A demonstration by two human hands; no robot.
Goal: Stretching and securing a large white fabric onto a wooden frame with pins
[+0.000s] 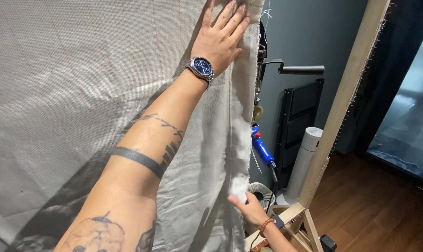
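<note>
Head view: left hand [220,39] flat on pale cloth [71,107], right hand [249,208] pinching its edge.

Left hand [219,38] flat on grey cloth [71,93], right hand [251,210] pinching its frayed edge.

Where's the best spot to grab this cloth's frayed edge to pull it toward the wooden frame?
Probably pinch the frayed right edge midway, coming from the right. It hangs slack and wrinkled there between the left hand, pressed flat up top, and the right hand holding it low. The wooden frame stands to its right.
</note>
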